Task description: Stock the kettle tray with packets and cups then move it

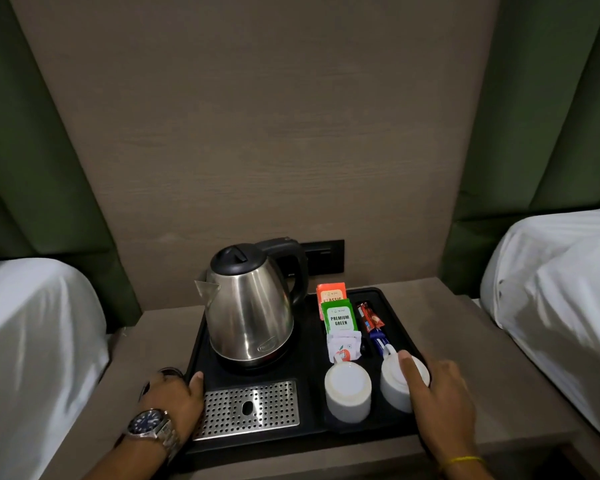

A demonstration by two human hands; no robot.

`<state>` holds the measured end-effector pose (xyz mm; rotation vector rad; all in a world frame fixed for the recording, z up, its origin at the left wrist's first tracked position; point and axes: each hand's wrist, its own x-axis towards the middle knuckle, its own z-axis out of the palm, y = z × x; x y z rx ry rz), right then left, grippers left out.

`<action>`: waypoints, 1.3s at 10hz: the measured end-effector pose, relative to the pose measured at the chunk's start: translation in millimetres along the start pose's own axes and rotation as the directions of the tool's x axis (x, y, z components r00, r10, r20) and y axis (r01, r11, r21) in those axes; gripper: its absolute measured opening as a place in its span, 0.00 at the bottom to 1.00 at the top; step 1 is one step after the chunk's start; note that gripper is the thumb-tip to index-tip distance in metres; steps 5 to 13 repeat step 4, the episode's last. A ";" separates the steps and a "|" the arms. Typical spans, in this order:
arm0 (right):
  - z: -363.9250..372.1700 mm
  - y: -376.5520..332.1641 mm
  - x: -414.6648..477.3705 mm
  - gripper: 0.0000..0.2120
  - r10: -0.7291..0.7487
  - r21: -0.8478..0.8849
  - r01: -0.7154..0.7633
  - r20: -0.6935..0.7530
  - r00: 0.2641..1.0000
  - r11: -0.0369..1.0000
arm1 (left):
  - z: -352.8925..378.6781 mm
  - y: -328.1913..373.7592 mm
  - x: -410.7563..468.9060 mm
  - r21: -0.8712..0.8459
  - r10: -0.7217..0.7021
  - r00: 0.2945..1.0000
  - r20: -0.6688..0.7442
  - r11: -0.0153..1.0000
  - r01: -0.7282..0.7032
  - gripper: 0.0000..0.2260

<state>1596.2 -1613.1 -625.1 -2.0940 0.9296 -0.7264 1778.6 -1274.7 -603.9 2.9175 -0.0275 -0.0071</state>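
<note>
A black kettle tray (pixel 312 434) lies on a bedside table. On its left stands a steel kettle (pixel 250 313) above a perforated metal drip grate (pixel 246 408). Upright tea packets, orange (pixel 330 292) and green (pixel 338 318), fill a slot at the right, with a white sachet (pixel 343 346) in front and red and blue stick packets (pixel 373 322) beside them. Two white cups sit upside down: one (pixel 347 389) free, the other (pixel 394 382) partly under my right hand (pixel 437 393). My left hand (pixel 177 393), with a wristwatch, grips the tray's left rim.
The wooden bedside table (pixel 499 375) stands between two beds with white linen, one left (pixel 32 341) and one right (pixel 561 289). A black wall socket (pixel 326 256) sits behind the kettle. Green padded headboards flank the wood wall panel.
</note>
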 end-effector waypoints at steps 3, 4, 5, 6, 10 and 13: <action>-0.5 -18.0 -3.4 0.43 0.082 -0.047 -0.086 -0.081 0.993 0.995 | -28.0 -0.2 15.6 0.059 0.077 0.990 0.122 0.995 -0.084 0.26; -18.4 -48.3 -0.7 0.42 0.084 -0.106 -0.095 -0.110 0.990 0.990 | -61.9 8.2 15.9 0.120 0.110 0.989 0.095 0.985 -0.121 0.31; -18.4 -48.3 -0.7 0.42 0.084 -0.106 -0.095 -0.110 0.990 0.990 | -61.9 8.2 15.9 0.120 0.110 0.989 0.095 0.985 -0.121 0.31; -18.4 -48.3 -0.7 0.42 0.084 -0.106 -0.095 -0.110 0.990 0.990 | -61.9 8.2 15.9 0.120 0.110 0.989 0.095 0.985 -0.121 0.31; -18.4 -48.3 -0.7 0.42 0.084 -0.106 -0.095 -0.110 0.990 0.990 | -61.9 8.2 15.9 0.120 0.110 0.989 0.095 0.985 -0.121 0.31; -18.4 -48.3 -0.7 0.42 0.084 -0.106 -0.095 -0.110 0.990 0.990 | -61.9 8.2 15.9 0.120 0.110 0.989 0.095 0.985 -0.121 0.31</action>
